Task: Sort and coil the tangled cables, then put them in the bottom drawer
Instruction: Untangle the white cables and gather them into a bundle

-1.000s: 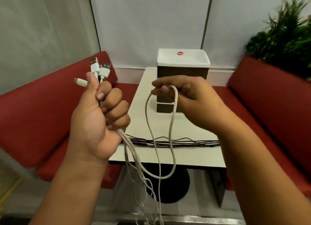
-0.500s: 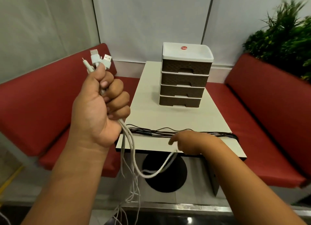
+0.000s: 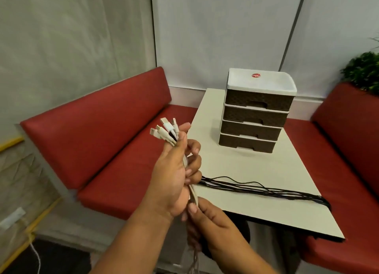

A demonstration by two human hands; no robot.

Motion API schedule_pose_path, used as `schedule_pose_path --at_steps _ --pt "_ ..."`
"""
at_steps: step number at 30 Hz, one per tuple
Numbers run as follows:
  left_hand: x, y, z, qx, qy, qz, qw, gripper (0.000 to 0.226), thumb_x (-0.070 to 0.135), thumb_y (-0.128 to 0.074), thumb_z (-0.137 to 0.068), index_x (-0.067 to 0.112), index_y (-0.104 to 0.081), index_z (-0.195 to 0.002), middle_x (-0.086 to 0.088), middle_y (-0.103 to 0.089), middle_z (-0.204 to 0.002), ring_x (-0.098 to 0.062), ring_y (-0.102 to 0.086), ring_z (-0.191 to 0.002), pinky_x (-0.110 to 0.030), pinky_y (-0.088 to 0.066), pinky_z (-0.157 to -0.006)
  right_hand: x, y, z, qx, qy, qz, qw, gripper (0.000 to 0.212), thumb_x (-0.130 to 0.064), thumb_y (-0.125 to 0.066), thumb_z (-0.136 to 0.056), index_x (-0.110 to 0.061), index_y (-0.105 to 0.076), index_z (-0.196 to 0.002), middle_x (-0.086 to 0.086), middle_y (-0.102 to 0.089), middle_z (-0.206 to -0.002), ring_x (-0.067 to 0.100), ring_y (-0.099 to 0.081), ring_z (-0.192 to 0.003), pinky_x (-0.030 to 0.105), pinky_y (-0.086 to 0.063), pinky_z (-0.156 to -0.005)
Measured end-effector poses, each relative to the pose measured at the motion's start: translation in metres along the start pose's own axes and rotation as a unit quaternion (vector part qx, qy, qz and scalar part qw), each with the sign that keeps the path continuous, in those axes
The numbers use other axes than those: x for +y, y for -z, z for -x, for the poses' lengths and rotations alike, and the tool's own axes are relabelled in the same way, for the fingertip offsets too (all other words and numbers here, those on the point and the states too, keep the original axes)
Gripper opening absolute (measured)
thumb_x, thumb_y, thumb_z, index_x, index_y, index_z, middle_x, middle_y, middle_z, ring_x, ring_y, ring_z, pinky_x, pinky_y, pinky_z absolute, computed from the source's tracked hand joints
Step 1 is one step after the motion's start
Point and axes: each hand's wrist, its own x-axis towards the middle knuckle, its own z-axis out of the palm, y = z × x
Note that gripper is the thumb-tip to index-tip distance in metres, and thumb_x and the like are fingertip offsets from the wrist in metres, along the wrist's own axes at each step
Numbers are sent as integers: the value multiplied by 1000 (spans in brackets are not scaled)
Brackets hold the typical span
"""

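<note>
My left hand (image 3: 174, 177) grips a bundle of white cables (image 3: 167, 131), whose USB plugs stick up above my fist. Just below it, my right hand (image 3: 207, 222) is closed round the same white cables where they hang down past the table's near-left corner. A straightened bundle of black cables (image 3: 266, 190) lies across the front of the cream table (image 3: 256, 167), its right end drooping over the edge. A small drawer unit (image 3: 254, 111) with several brown drawers and a white top stands at the back of the table; its bottom drawer (image 3: 246, 143) is closed.
Red benches flank the table on the left (image 3: 102, 150) and right (image 3: 348, 150). A green plant (image 3: 363, 72) sits behind the right bench. A thin white cord (image 3: 35, 255) lies on the floor at lower left.
My right hand has come up from the table's front edge to clasp the white cables right under my left hand. My left hand has dropped lower and the view has shifted left.
</note>
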Motion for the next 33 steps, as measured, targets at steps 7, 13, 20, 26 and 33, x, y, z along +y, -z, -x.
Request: schedule_pose_path --at_steps 7,13,20,26,33 --pt "-24 -4 -30 57 56 65 995 22 34 -51 -90 20 -52 -72 7 -22 -51 -1 -18 -34 -12 -11 -30 13 47 -5 -20 -51 66 996 24 -38 -53 -91 -20 -62 -79 3 -52 -57 17 -47 -51 26 -39 -53" --pt "-19 5 -56 88 24 95 991 26 37 -47 -93 22 -46 -72 8 -20 -50 -1 -18 -33 -13 -10 -30 36 117 -6 -32 -99 262 960 38 -65 -64 -78 -41 -65 -107 -13 -71 -104 0 -64 -101 24 -51 -90" --pt "-21 19 -80 141 -26 93 985 29 38 -41 -97 23 -43 -73 8 -22 -46 -1 -19 -32 -13 -11 -29 50 178 -38 2 -155 284 946 18 -16 -67 -89 -30 -66 -101 -4 -72 -96 -5 -66 -84 5 -44 -75" --pt "-22 42 -91 174 -38 98 979 31 38 -39 -99 23 -43 -73 8 -22 -46 0 -18 -32 -12 -12 -29 67 183 -81 -5 -133 364 922 25 -24 -67 -89 -39 -60 -107 -14 -65 -106 -4 -60 -98 14 -48 -78" --pt "-11 91 -119 182 -32 113 976 29 38 -39 -99 23 -43 -75 9 -23 -47 0 -19 -33 -12 -11 -30 78 156 -153 -54 -41 528 846 41 -29 -60 -92 -31 -50 -132 -20 -48 -120 1 -49 -116 18 -38 -98"
